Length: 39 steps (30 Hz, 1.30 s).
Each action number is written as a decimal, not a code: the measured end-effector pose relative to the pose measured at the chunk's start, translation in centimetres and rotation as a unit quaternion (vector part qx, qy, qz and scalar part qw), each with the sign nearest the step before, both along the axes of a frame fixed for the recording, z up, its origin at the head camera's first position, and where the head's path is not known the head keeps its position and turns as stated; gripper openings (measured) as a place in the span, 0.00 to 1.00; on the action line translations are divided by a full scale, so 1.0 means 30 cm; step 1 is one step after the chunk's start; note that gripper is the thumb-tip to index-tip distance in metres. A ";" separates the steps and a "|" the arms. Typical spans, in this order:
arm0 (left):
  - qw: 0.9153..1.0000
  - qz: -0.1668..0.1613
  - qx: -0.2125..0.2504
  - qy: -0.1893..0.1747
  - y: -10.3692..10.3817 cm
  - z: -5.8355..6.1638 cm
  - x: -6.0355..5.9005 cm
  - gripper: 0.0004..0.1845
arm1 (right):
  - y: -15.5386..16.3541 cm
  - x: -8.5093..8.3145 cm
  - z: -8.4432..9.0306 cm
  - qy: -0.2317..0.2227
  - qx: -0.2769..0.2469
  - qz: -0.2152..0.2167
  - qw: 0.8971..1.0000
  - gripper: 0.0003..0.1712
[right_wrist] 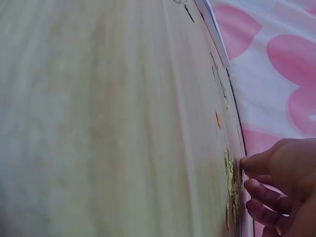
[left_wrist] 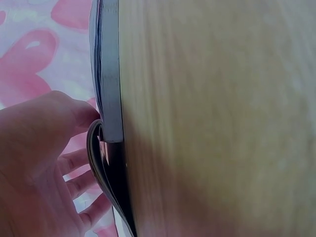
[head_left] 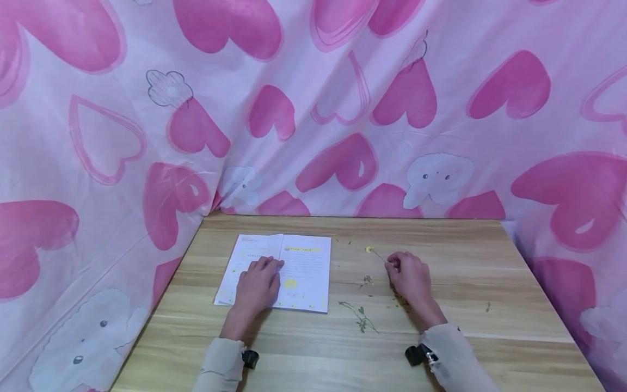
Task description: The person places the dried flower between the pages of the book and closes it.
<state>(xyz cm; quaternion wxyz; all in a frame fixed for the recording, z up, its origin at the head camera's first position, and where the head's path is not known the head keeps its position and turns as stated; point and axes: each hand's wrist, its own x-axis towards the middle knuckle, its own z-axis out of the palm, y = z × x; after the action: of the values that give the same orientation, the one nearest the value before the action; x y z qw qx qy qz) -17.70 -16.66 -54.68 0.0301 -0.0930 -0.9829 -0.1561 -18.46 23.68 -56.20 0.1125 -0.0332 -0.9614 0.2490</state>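
1. The open booklet lies flat on the desk, left of centre, with printed text, a yellow highlighted line near the top of its right page and a yellow round spot lower on that page.
2. The left hand rests palm down on the booklet across its central fold, fingers straight and laid together, pressing the pages flat; in the left wrist view the fingers lie spread and relaxed beside the booklet's edge, where a page curls up.
3. A small yellow flower on a thin stem lies on the desk to the right of the booklet, near the far side.
4. The right hand sits just right of that flower, fingers curled inward with the fingertips drawn together at the stem's near end; whether it actually pinches the stem cannot be told, as the stem is too thin to follow.
5. In the right wrist view the curled fingers touch the desk beside yellow-green plant crumbs.
6. A green sprig lies on the desk between the two hands, nearer the person, with a small dried bit beyond it.
7. A pink heart-print cloth hangs behind and to both sides of the desk.
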 end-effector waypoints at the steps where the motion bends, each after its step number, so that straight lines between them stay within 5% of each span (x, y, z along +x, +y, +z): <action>1: 1.000 0.001 0.002 0.000 0.000 0.001 0.000 0.21 | 0.000 -0.001 0.001 0.001 0.005 -0.004 1.000 0.07; 14: 1.000 -0.005 0.005 -0.003 0.004 0.001 -0.006 0.21 | 0.003 -0.008 0.001 -0.016 0.061 0.012 0.998 0.11; 21: 0.999 0.003 -0.002 -0.040 0.002 -0.001 -0.012 0.33 | 0.004 -0.011 -0.008 -0.018 0.064 0.023 0.998 0.12; 34: 0.999 0.008 -0.001 -0.045 0.000 -0.008 -0.010 0.35 | -0.034 -0.020 -0.005 -0.049 -0.011 0.039 0.998 0.13; 39: 0.999 0.008 0.001 -0.044 0.006 -0.005 -0.008 0.34 | -0.079 -0.021 0.005 -0.027 -0.041 0.065 0.997 0.11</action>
<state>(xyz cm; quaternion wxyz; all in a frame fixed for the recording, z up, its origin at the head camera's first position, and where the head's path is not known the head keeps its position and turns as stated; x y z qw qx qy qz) -17.93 -16.47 -54.84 -0.0118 -0.0777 -0.9838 -0.1610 -19.09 21.32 -56.05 0.0688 0.0177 -0.9531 0.2941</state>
